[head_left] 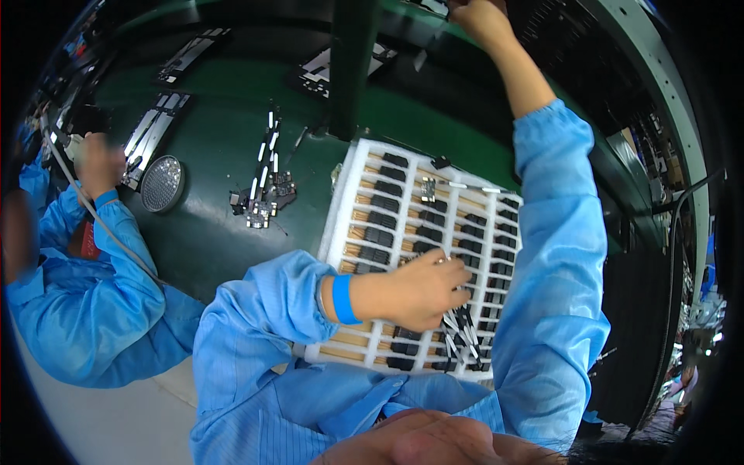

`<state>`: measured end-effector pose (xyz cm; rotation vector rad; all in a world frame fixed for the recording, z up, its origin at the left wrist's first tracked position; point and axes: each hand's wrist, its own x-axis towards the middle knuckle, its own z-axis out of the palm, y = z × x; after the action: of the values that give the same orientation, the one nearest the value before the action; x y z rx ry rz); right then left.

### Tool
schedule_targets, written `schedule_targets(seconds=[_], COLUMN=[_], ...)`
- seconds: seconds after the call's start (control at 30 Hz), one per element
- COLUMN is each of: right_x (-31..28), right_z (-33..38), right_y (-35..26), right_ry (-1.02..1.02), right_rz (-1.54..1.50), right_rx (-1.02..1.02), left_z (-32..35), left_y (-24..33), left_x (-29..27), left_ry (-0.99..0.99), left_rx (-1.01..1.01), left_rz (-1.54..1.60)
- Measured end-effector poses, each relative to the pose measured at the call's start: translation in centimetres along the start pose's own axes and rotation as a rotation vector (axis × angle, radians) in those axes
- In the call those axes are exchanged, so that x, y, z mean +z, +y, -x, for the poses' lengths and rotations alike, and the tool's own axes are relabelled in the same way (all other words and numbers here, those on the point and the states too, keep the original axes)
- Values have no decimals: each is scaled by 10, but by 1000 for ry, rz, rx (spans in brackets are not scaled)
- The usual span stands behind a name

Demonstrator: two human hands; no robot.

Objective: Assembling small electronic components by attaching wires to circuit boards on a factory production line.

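My left hand, with a blue band at its wrist, is over a white foam tray. Its fingers are curled closed around a bunch of black parts with white strips, which hangs out toward the near side of the tray. Rows of slots in the tray hold many small black parts with tan strips. A small part with a white strip lies across the tray's far rows. My right hand reaches far forward to the top edge, where its fingers are partly cut off and hard to make out.
A dark green post rises behind the tray. Left of it, a pile of small boards with white strips lies on the green table, near a round metal dish. A co-worker's hand is at the far left beside flat panels.
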<state>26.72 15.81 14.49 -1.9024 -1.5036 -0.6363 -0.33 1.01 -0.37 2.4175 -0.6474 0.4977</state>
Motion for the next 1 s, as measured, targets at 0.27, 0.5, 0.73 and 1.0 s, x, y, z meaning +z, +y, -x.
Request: schedule_targets(seconds=[0.27, 0.5, 0.73, 1.0], right_x=[160, 217, 51, -25], right_z=[34, 72, 66, 154], right_y=[-50, -22, -11, -29], right_ry=[-82, -253, -915, -1186], right_rz=[-266, -535, -98, -185], right_rx=[-50, -211, -136, -128], left_z=[16, 9, 3, -1], left_y=[-4, -7, -5, -4], left_x=[35, 32, 0, 1], left_ry=[179, 320, 42, 118], left_rx=[15, 23, -4, 183], left_rz=[288, 296, 121, 194])
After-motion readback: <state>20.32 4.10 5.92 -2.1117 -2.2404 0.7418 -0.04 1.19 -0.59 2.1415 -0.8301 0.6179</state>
